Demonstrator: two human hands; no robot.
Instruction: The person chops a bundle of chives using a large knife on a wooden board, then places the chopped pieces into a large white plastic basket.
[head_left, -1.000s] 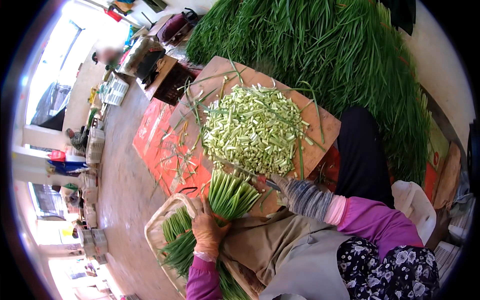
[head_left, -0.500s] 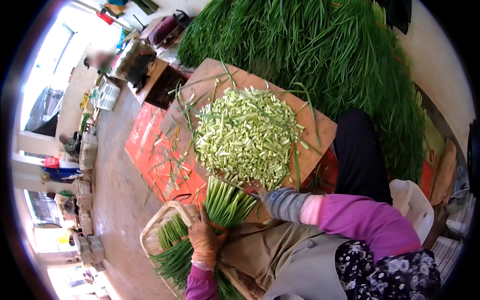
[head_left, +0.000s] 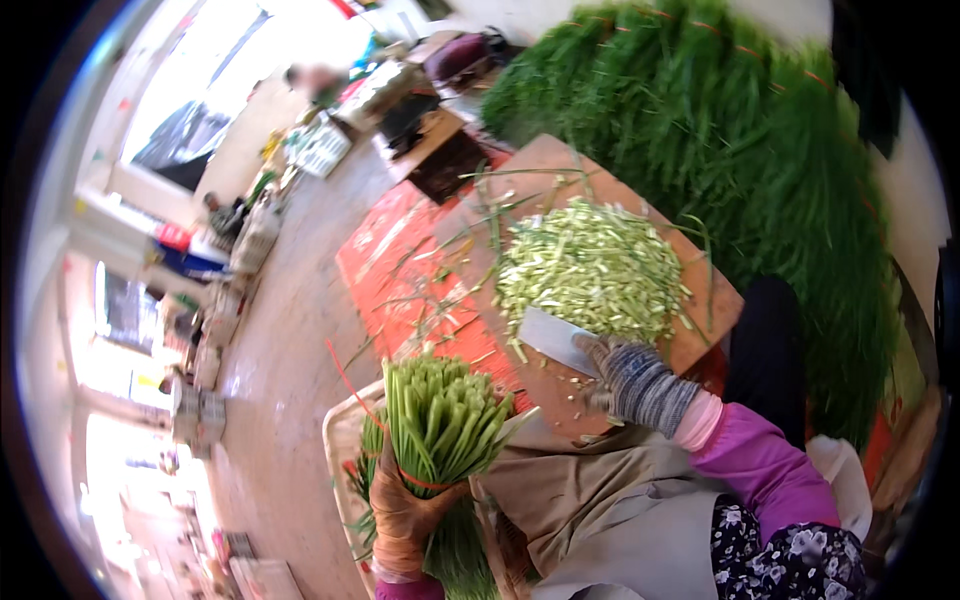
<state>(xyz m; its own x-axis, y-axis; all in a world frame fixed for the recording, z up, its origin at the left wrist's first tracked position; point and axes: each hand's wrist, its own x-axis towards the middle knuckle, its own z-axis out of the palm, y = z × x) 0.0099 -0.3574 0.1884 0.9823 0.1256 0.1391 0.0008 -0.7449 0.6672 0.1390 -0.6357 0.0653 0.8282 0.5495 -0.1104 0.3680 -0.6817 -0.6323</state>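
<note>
Left hand (head_left: 405,508), fully wrapped, is clasping the bunch (head_left: 435,420), whose long axis is running roughly up the view. The bunch is lying lower left of the board (head_left: 540,385) and right hand (head_left: 640,385), which is closing round the cleaver (head_left: 553,337).

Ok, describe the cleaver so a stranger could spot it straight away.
Find the brown board under the heap of chopped green stalks. At the heap's lower edge, the grey-gloved right hand holds the cleaver. It is broad, flat and pale grey, unlike the small green pieces beside it.
</note>
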